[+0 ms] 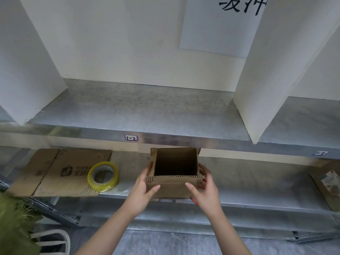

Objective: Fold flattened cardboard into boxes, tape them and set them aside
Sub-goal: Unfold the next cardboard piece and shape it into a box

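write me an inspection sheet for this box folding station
surface: metal lower shelf
job's things: cardboard box, opening upward, untaped flaps, held at the shelf's front; flattened cardboard on the left with a yellow tape roll lying on it
clutter: red item mostly hidden below the box, cannot tell what; printed packet at far right; green bundle at lower left
hands: left hand grips the box's left side, right hand its right side, thumbs on the front wall
cables: nothing seen
surroundings: upper shelf with white dividers; paper sign on the back wall
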`<control>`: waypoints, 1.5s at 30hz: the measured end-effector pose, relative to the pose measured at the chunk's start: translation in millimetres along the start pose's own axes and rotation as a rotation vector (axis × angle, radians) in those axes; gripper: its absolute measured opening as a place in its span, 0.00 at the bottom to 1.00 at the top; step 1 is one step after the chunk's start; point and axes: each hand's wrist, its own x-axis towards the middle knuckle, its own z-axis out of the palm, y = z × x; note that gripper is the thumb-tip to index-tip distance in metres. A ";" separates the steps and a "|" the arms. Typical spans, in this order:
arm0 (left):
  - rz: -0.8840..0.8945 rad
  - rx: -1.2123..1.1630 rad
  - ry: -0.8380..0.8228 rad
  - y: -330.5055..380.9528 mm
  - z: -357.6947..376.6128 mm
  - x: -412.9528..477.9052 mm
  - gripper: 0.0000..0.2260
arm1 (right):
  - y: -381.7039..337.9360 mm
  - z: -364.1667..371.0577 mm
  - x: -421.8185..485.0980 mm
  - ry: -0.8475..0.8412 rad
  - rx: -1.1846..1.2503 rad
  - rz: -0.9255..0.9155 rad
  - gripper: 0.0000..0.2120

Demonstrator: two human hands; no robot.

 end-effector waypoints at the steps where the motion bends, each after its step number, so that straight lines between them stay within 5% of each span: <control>1: 0.006 0.005 -0.020 2.4 3.6 2.4 0.35 | 2.5 -5.7 -0.3 0.006 -0.007 0.010 0.32; 14: 0.083 0.123 -0.012 -1.9 -19.5 0.9 0.26 | -8.2 3.8 4.6 -0.126 -0.145 -0.045 0.28; 20: 0.047 0.023 0.099 -0.1 -29.6 7.1 0.17 | -14.3 11.7 10.0 0.027 -0.097 0.074 0.29; 23: -0.028 -0.030 0.129 4.4 -39.9 22.1 0.30 | -19.6 8.6 23.7 -0.021 -0.121 0.099 0.34; 26: -0.048 -0.020 -0.025 8.2 -56.6 33.3 0.40 | -27.4 2.6 38.8 -0.187 -0.051 0.123 0.45; 37: 0.077 0.163 0.041 -7.1 -49.3 14.6 0.23 | -2.7 15.0 25.9 -0.254 -0.031 0.015 0.30; 45: 0.041 0.175 -0.096 -9.4 -43.4 3.9 0.38 | 9.6 13.0 21.1 -0.214 0.004 0.056 0.28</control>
